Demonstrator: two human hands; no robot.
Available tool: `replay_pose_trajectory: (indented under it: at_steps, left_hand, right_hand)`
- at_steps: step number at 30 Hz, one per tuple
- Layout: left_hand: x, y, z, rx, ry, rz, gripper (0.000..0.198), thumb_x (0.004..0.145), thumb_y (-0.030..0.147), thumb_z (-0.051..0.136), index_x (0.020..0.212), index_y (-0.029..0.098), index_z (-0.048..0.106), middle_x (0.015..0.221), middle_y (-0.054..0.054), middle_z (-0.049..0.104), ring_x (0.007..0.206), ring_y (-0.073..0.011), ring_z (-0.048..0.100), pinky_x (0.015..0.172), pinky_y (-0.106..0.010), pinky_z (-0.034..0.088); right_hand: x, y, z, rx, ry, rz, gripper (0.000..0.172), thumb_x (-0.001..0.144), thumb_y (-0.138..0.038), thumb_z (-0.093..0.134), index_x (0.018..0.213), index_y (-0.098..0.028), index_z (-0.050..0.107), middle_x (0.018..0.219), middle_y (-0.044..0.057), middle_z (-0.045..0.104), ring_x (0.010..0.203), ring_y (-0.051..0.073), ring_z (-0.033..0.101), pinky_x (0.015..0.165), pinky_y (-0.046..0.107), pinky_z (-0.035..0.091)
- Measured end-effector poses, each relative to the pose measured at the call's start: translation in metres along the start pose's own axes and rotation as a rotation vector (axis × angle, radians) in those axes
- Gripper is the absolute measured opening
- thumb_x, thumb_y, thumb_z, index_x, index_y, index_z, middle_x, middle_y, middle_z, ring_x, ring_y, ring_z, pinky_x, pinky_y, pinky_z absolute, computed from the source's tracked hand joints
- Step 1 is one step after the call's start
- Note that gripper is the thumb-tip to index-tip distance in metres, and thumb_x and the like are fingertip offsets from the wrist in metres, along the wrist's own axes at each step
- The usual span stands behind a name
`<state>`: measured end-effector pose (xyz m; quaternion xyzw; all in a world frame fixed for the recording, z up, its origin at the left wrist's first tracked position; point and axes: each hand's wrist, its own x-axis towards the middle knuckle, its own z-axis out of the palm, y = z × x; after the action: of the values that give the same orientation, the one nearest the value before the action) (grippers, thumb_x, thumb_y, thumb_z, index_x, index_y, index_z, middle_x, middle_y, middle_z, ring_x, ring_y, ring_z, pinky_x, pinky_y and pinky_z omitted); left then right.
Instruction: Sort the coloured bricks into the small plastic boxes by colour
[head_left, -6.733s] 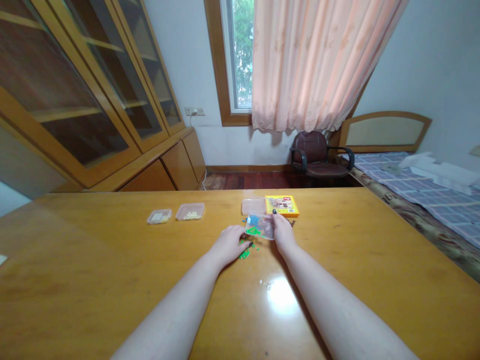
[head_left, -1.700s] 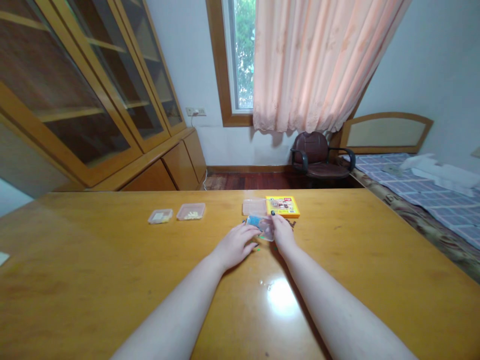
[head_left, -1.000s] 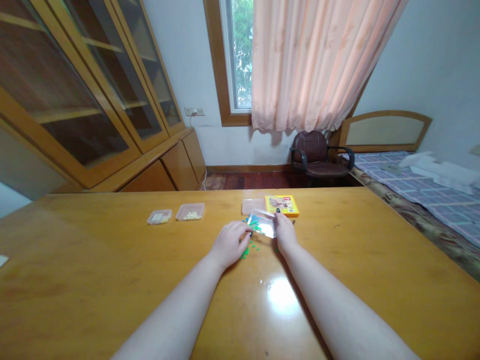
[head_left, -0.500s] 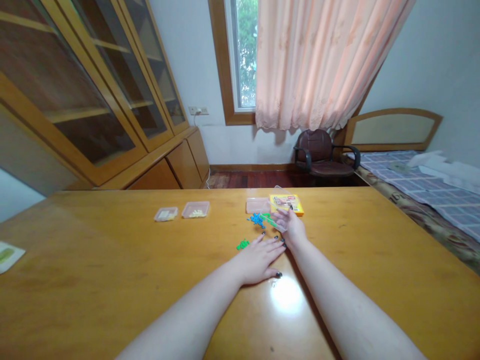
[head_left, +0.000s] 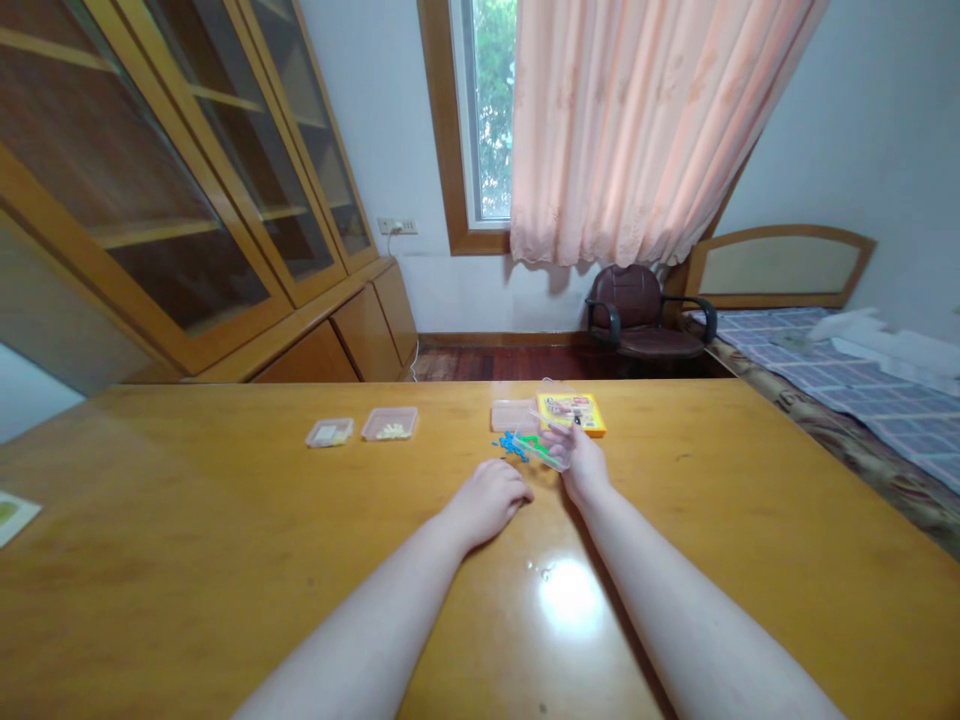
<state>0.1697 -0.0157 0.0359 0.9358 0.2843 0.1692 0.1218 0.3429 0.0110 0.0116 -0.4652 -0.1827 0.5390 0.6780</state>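
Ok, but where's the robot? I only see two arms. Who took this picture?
There is no robot: these are a person's own arms, seen from a camera worn on their head, looking down at a shiny wooden table. The left hand rests curled on the table. The right hand holds a small clear plastic tray, tilted, beside tiny blue and green pieces. Behind lie a flat yellow box and more clear plastic tubs.
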Motion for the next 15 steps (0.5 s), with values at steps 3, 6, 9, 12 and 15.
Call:
replay_pose_trajectory:
  at_steps: [3,6,9,12,15]
  left_hand:
    - [0.0,-0.003,0.001,0.012,0.009,-0.042,0.014,0.078,0.017,0.053,0.083,0.022,0.066,0.08,-0.003,0.064,0.083,-0.0159,0.055,0.08,-0.03,0.04]
    - [0.0,-0.002,0.002,0.014,0.01,-0.049,0.014,0.078,0.015,0.053,0.082,0.022,0.064,0.079,-0.002,0.063,0.082,-0.0156,0.054,0.08,-0.03,0.04]
    - [-0.003,-0.002,-0.004,0.006,0.065,-0.033,0.014,0.08,0.015,0.051,0.083,0.022,0.063,0.081,-0.002,0.063,0.082,-0.0153,0.054,0.08,-0.03,0.041]
    - [-0.008,-0.002,-0.015,0.004,0.249,-0.043,0.015,0.083,0.018,0.048,0.089,0.022,0.061,0.087,-0.003,0.063,0.086,-0.0151,0.054,0.081,-0.03,0.041]
    - [-0.012,-0.004,-0.02,0.015,0.427,-0.099,0.018,0.085,0.02,0.046,0.095,0.023,0.06,0.093,-0.003,0.063,0.09,-0.0155,0.054,0.083,-0.032,0.04]
  right_hand:
    - [-0.001,0.001,0.001,-0.007,0.007,-0.029,0.031,0.073,-0.047,0.05,0.077,-0.017,0.057,0.065,0.004,0.066,0.038,0.011,0.047,0.041,0.026,0.038]
    - [0.0,0.002,0.001,-0.013,0.011,-0.036,0.031,0.072,-0.046,0.05,0.078,-0.017,0.057,0.065,0.003,0.066,0.038,0.011,0.047,0.041,0.025,0.036]
    - [0.001,0.003,0.0,-0.039,0.0,-0.039,0.032,0.071,-0.046,0.05,0.078,-0.016,0.057,0.066,0.004,0.067,0.038,0.012,0.047,0.041,0.026,0.036]
    - [0.0,0.004,-0.001,-0.129,0.02,-0.135,0.031,0.069,-0.045,0.052,0.076,-0.016,0.06,0.07,0.004,0.067,0.049,0.014,0.054,0.048,0.026,0.04]
    - [-0.007,0.005,0.002,-0.268,-0.051,-0.198,0.026,0.068,-0.043,0.056,0.069,-0.018,0.062,0.069,0.002,0.067,0.059,0.016,0.057,0.055,0.026,0.043]
